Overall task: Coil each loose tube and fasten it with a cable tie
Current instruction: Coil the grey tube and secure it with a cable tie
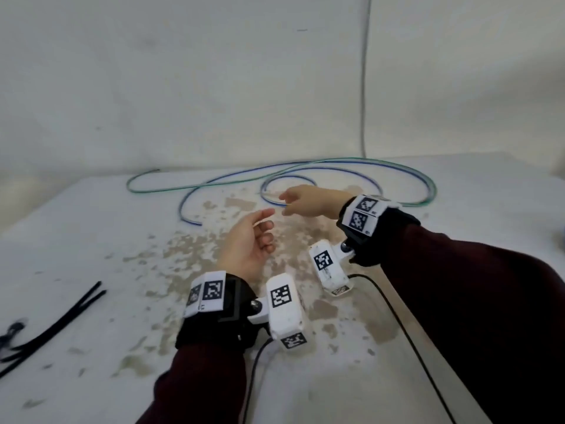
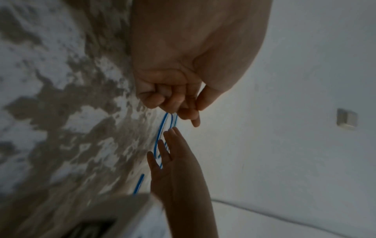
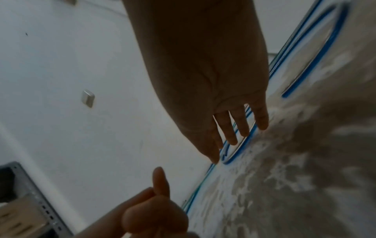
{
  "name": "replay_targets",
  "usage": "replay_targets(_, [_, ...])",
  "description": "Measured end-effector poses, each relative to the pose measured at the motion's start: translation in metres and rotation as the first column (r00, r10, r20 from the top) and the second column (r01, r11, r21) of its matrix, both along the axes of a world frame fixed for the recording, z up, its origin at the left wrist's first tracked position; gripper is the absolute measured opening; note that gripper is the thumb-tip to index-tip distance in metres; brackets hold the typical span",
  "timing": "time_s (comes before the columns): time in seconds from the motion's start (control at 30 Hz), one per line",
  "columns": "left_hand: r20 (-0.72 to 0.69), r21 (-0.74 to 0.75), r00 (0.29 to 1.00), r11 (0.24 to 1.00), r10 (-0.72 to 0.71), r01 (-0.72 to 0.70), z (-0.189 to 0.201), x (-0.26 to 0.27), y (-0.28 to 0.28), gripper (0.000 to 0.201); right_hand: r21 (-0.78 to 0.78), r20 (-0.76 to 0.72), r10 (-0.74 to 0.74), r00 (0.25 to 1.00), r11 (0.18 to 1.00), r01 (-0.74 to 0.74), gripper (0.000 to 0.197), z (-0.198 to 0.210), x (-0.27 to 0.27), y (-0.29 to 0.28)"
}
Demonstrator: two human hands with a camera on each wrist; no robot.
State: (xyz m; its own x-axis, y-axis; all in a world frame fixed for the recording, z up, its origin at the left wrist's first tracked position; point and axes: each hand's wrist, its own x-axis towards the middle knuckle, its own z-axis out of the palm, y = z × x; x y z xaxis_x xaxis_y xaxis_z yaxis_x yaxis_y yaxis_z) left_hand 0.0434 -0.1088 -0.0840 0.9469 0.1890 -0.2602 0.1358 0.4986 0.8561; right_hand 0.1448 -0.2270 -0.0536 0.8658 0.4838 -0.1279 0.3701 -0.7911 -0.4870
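Bare tabletop [image 1: 91, 240] lies open between the tubes [image 1: 195, 186] and, apparently, cable ties [image 1: 61, 325] at near left

Right hand [image 3: 213, 90] is stretched out with the fingers [image 3: 230, 128] straight and spread, hanging over the blue tube [image 3: 242, 145] looped on the worn, blotchy table [image 3: 305, 177], can't tell if they're actually touching it. The left hand [image 3: 150, 214] sits at the bottom with fingers loosely curled and thumb sticking up, holding nothing. There's a small square plate [image 3: 88, 98] on the white wall behind.
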Motion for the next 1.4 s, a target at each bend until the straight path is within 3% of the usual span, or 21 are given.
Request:
replay_targets(0.1, [-0.021, -0.014, 1.0, 1.0, 0.016, -0.017, -0.005, 0.004, 0.004, 0.023, -0.259, 0.066, 0.023, 0.998, 0.966, -0.005, 0.058, 0.002, 0.02, 0.023])
replay_targets(0.23, [-0.036, 0.031, 0.999, 1.0, -0.006, 0.007, -0.006, 0.009, 0.004, 0.023, -0.357, 0.111, 0.018, 0.994, 0.934, 0.023, 0.034, 0.008, 0.024, 0.029])
replay_targets(0.37, [-0.042, 0.043, 0.999, 0.999, -0.02, 0.022, -0.006, 0.008, 0.002, 0.024, -0.413, 0.162, 0.025, 0.987, 0.91, 0.044, 0.036, 0.01, 0.018, 0.021])
replay_targets(0.47, [-0.036, 0.098, 0.999, 0.995, -0.021, 0.024, -0.004, 0.006, 0.002, 0.021, -0.232, 0.142, 0.023, 0.99, 0.973, 0.011, 0.028, 0.016, 0.01, 0.016])
replay_targets(0.53, [0.008, 0.226, 0.999, 0.973, -0.042, 0.039, -0.004, 0.003, 0.001, 0.026, 0.095, 0.123, -0.019, 0.992, 0.995, 0.008, 0.026, 0.026, -0.003, 0.012])
replay_targets(0.57, [0.034, 0.3, 0.997, 0.952, -0.067, 0.054, -0.002, 0.002, 0.0, 0.032, 0.299, 0.079, -0.052, 0.996, 0.954, 0.026, 0.026, 0.032, -0.012, 0.009])
replay_targets(0.63, [0.084, 0.392, 0.987, 0.915, -0.138, 0.095, 0.001, -0.001, -0.002, 0.039, 0.636, -0.079, -0.069, 0.994, 0.764, 0.104, 0.023, 0.042, -0.027, -0.001])
replay_targets(0.73, [0.132, 0.464, 0.969, 0.877, -0.208, 0.125, 0.004, -0.003, -0.004, 0.034, 0.858, -0.294, -0.032, 0.955, 0.432, 0.278, 0.016, 0.049, -0.042, -0.02])
replay_targets(0.87, [0.138, 0.644, 0.97, 0.762, -0.202, 0.067, -0.001, -0.006, -0.004, 0.012, 0.864, -0.486, 0.124, 0.865, -0.082, 0.497, 0.021, 0.055, -0.053, -0.057])
replay_targets(0.9, [0.144, 0.646, 0.97, 0.761, -0.194, 0.056, -0.001, -0.007, -0.005, 0.009, 0.824, -0.518, 0.171, 0.838, -0.163, 0.543, 0.019, 0.054, -0.058, -0.066])
replay_targets(0.93, [0.166, 0.62, 0.97, 0.784, -0.177, 0.037, 0.0, -0.007, -0.005, 0.013, 0.803, -0.543, 0.169, 0.822, -0.183, 0.568, 0.014, 0.052, -0.063, -0.074])
replay_targets(0.97, [0.201, 0.58, 0.967, 0.814, -0.156, 0.011, 0.001, -0.007, -0.004, 0.018, 0.802, -0.563, 0.117, 0.818, -0.161, 0.575, 0.006, 0.048, -0.065, -0.08])
replay_targets(1.0, [0.242, 0.552, 0.96, 0.834, -0.137, -0.02, 0.004, -0.006, -0.004, 0.022, 0.828, -0.556, 0.008, 0.831, -0.074, 0.555, 0.012, 0.042, -0.067, -0.085])
replay_targets(1.03, [0.281, 0.54, 0.951, 0.84, -0.129, -0.045, 0.007, -0.007, -0.003, 0.024, 0.852, -0.493, -0.152, 0.857, 0.117, 0.511, 0.027, 0.034, -0.069, -0.089])
replay_targets(1.07, [0.311, 0.538, 0.941, 0.841, -0.134, -0.057, 0.011, -0.008, -0.003, 0.024, 0.818, -0.338, -0.31, 0.889, 0.371, 0.44, 0.038, 0.029, -0.071, -0.092])
replay_targets(1.1, [0.331, 0.537, 0.933, 0.841, -0.145, -0.06, 0.013, -0.01, -0.003, 0.024, 0.731, -0.149, -0.397, 0.906, 0.572, 0.371, 0.044, 0.027, -0.076, -0.092])
replay_targets(1.13, [0.342, 0.537, 0.927, 0.841, -0.155, -0.058, 0.015, -0.011, -0.004, 0.024, 0.659, 0.006, -0.395, 0.919, 0.693, 0.294, 0.044, 0.028, -0.082, -0.09])
replay_targets(1.2, [0.35, 0.543, 0.922, 0.838, -0.165, -0.056, 0.018, -0.014, -0.006, 0.025, 0.637, 0.124, -0.293, 0.948, 0.756, 0.15, 0.037, 0.034, -0.092, -0.084])
replay_targets(1.3, [0.335, 0.493, 0.932, 0.869, -0.137, -0.049, 0.021, -0.017, -0.008, 0.026, 0.716, 0.109, -0.156, 0.982, 0.698, 0.031, 0.028, 0.041, -0.11, -0.073])
replay_targets(1.4, [0.285, 0.389, 0.952, 0.921, -0.112, -0.008, 0.025, -0.018, -0.006, 0.035, 0.645, 0.254, -0.056, 0.966, 0.753, -0.126, 0.031, 0.043, -0.12, -0.071])
